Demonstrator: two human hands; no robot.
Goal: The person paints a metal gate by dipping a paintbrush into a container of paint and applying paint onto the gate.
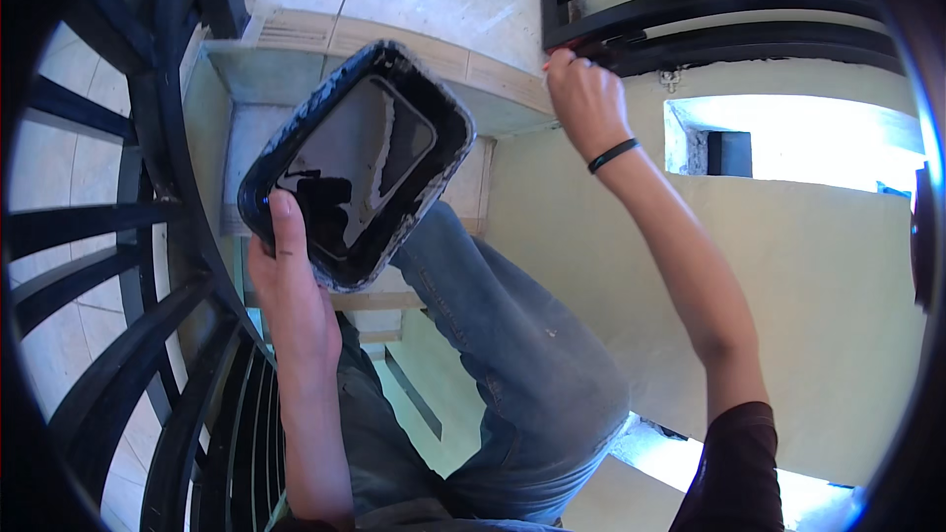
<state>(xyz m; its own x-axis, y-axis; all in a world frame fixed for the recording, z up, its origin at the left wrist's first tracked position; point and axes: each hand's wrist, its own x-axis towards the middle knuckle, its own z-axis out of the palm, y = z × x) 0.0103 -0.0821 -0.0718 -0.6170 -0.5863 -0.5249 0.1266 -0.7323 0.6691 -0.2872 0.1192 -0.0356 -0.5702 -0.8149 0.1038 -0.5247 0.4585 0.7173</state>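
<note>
My left hand [288, 261] grips a black plastic paint tray [455, 128] by its near left corner, thumb over the rim. Glossy black paint [330, 153] lies in the tray, which is tilted and smeared with dried paint along its outer edge. Stretched out to the far right, my right hand [588, 103] is closed round a paintbrush [546, 66]. Only a bit of its orange-red handle shows clearly; the fingers hide most of it. The hand is up against the lower end of a black slatted railing [729, 34], and the bristles cannot be told from the dark rail.
Another black railing [163, 167] curves along my left side. Tiled steps [266, 69] lie below and beyond the tray, under my bent knee [552, 355]. On the right stands a pale wall [690, 276] with a bright opening [788, 138] below the far railing.
</note>
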